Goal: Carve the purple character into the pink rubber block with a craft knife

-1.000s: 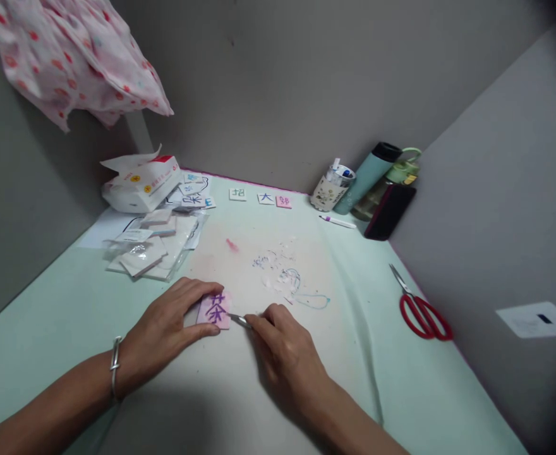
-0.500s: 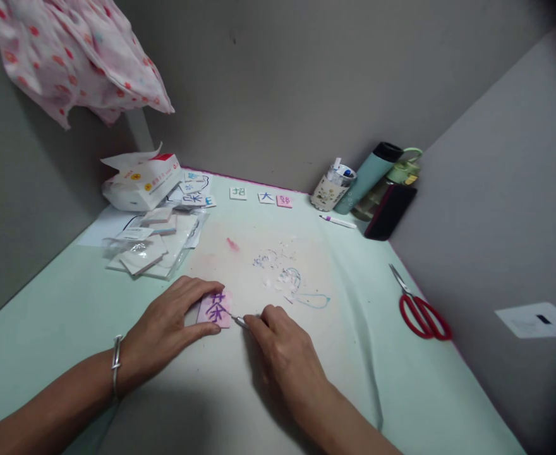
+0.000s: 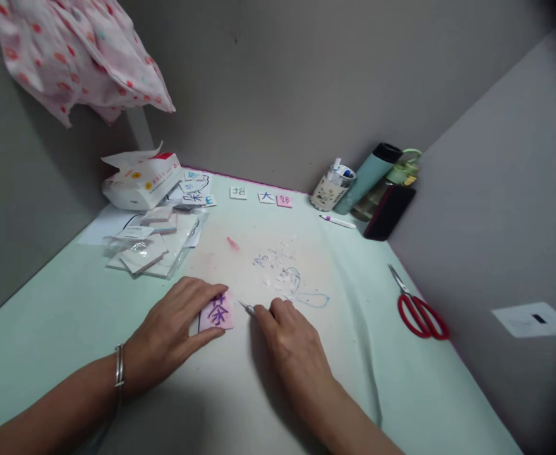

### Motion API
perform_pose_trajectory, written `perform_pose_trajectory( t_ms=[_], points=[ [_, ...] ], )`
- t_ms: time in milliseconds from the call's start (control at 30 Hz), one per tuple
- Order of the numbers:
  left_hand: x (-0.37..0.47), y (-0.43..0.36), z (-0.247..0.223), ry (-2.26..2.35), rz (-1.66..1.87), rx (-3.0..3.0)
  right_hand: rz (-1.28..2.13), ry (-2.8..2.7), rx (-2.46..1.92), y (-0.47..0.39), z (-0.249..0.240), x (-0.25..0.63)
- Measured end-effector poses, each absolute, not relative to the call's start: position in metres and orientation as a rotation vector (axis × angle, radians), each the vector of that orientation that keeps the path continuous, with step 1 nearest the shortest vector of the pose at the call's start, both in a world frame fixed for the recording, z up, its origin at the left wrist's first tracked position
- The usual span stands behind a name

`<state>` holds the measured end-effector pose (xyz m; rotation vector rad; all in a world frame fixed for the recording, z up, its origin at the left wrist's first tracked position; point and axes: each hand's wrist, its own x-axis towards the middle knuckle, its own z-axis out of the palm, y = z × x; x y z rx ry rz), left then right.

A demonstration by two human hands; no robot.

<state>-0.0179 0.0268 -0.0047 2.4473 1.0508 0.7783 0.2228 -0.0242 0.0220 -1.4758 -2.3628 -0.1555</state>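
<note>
My left hand grips a small pink carving block by two opposite edges, thumb at the near edge and fingers at the far one. A purple handwritten character marks its top, and part of its left side is under the hand. Just to the right, my right hand pinches a slim craft knife with a thin pointed metal tip. That tip points up and left, a little apart from the block's right edge. Most of the knife's handle is hidden in the hand.
Carving crumbs lie beyond my right hand. Several lettered tiles line the back. Packaged blocks and a tissue pack stand left. Red-handled scissors, a marker, a pen cup and a bottle are right.
My right hand has drawn the knife tip off the block, slightly up and to the right. The left hand and the block have shifted a touch to the right.
</note>
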Motion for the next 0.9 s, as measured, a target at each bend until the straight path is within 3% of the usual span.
perform_pose_trajectory(
  t_ms=[267,900],
  points=[
    [-0.02,0.028,-0.011,1.095,0.744,2.374,0.109,-2.371,-1.445,-0.029,0.022,0.223],
    [-0.013,0.021,-0.006,1.099,0.841,2.478,0.003,-2.383,-1.431,-0.034,0.026,0.218]
  ],
)
